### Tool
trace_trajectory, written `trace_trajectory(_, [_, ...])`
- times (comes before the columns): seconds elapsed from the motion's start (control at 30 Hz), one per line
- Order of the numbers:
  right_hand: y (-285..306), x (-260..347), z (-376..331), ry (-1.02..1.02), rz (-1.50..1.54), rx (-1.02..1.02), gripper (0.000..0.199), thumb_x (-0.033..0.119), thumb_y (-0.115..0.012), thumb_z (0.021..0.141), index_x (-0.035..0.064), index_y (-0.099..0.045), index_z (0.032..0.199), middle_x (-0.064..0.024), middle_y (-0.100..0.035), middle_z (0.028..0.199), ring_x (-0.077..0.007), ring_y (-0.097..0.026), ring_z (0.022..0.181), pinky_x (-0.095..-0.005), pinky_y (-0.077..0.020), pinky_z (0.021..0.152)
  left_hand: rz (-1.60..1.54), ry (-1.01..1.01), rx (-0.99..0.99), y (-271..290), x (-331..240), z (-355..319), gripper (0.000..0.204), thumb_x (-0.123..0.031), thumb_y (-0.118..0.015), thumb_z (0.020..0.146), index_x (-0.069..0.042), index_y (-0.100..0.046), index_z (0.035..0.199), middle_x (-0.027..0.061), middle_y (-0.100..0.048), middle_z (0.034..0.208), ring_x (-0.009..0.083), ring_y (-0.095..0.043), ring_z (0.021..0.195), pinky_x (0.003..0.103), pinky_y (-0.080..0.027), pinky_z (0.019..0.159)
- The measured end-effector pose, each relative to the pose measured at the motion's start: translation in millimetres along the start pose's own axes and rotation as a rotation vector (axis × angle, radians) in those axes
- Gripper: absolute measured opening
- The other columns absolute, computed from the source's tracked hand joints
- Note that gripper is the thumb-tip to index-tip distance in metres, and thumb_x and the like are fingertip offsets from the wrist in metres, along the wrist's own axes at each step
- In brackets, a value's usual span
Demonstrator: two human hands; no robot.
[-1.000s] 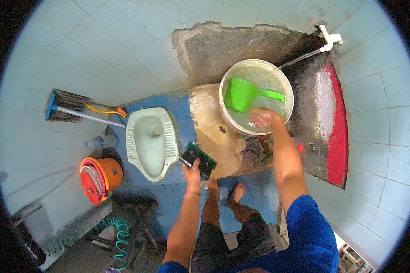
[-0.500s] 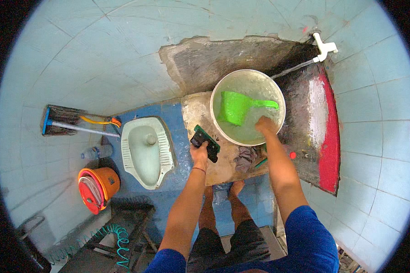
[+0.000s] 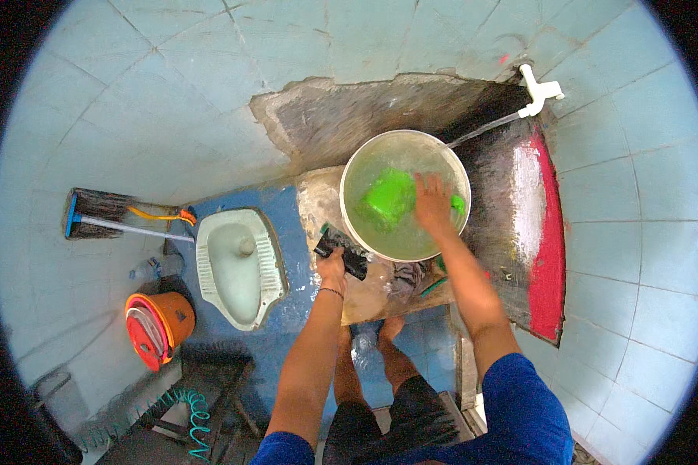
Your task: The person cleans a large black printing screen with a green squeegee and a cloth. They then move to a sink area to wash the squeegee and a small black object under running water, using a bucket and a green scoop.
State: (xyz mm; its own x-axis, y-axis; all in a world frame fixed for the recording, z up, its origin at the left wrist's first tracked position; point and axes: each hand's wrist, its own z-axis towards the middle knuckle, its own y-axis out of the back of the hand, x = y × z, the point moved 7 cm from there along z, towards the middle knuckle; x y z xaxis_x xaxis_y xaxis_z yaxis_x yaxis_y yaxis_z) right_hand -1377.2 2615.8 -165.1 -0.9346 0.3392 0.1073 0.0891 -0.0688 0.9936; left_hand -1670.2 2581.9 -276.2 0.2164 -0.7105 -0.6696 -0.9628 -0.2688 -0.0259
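My left hand (image 3: 332, 270) is closed on a dark rectangular piece with a green edge (image 3: 352, 259), just outside the lower left rim of a white round bucket (image 3: 342, 186). What exactly that piece is cannot be made out. Water fills the bucket, and a bright green dipper (image 3: 390, 196) floats in it. My right hand (image 3: 434, 203) lies over the dipper's handle with its fingers spread, hiding most of it. From a white tap (image 3: 540, 91) at the upper right, a stream of water runs to the bucket's far rim.
A crumpled dark cloth (image 3: 406, 279) lies on the ledge below the bucket. To the left are a squat toilet (image 3: 240, 267), a broom (image 3: 97, 215), a clear bottle (image 3: 155, 267) and an orange bucket (image 3: 177, 318). A coiled teal cord (image 3: 198, 411) lies over a dark stand.
My right hand has come up out of the water to the dipper's handle, its fingers now spread. The dipper sits lower in the water. My left hand keeps its hold.
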Motion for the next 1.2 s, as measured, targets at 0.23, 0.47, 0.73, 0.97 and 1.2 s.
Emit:
trace_trajectory(0.23, [-79, -25, -24, -0.180, 0.143, 0.800, 0.044, 0.027, -0.066, 0.079, 0.0053, -0.059, 0.117, -0.0202, -0.064, 0.106, -0.0318, -0.057, 0.111, -0.0485, -0.0454, 0.091, -0.141, 0.081, -0.094, 15, -21, -43, 0.029, -0.007, -0.067, 0.083, -0.007, -0.056, 0.109, 0.0057, -0.064, 0.100, 0.0204, -0.062, 0.086, 0.033, -0.052, 0.067])
trace_trajectory(0.47, [-73, 16, -21, -0.063, 0.138, 1.096, 0.054, 0.046, -0.072, 0.074, 0.0058, -0.065, 0.109, -0.0210, -0.065, 0.110, -0.0322, -0.065, 0.096, -0.0464, -0.0508, 0.081, 0.104, -0.008, -0.160, 69, -10, -18, 0.036, -0.032, -0.073, 0.082, -0.013, -0.055, 0.107, 0.0058, -0.063, 0.095, 0.0183, -0.058, 0.070, 0.034, -0.043, 0.051])
trace_trajectory(0.73, [-72, 45, -48, -0.208, 0.484, 0.725, 0.040, 0.039, -0.060, 0.086, 0.0014, -0.058, 0.100, -0.0132, -0.062, 0.078, -0.0223, -0.063, 0.072, -0.0388, -0.0503, 0.065, -0.220, 0.229, 0.009, 77, 4, -47, 0.026, -0.011, -0.066, 0.084, -0.008, -0.055, 0.108, 0.0095, -0.063, 0.096, 0.0244, -0.064, 0.073, 0.031, -0.059, 0.051])
trace_trajectory(0.97, [-23, 60, -61, -0.573, 1.932, 1.070, 0.025, 0.033, -0.054, 0.090, 0.0142, -0.044, 0.076, 0.0032, -0.035, 0.053, -0.0101, -0.032, 0.041, -0.0261, -0.0309, 0.041, -0.304, 0.183, 0.088, 69, -34, -53, 0.022, -0.015, -0.062, 0.089, -0.006, -0.059, 0.108, 0.0073, -0.062, 0.100, 0.0222, -0.062, 0.085, 0.033, -0.060, 0.064])
trace_trajectory(1.2, [38, 130, -96, -0.455, 2.156, 0.662, 0.026, 0.032, -0.050, 0.090, 0.0107, -0.044, 0.076, 0.0000, -0.034, 0.049, -0.0127, -0.034, 0.040, -0.0282, -0.0324, 0.039, -0.357, 0.200, -0.020, 38, -59, -51, 0.025, -0.022, -0.058, 0.092, -0.004, -0.057, 0.109, 0.0091, -0.061, 0.104, 0.0263, -0.061, 0.089, 0.036, -0.059, 0.063])
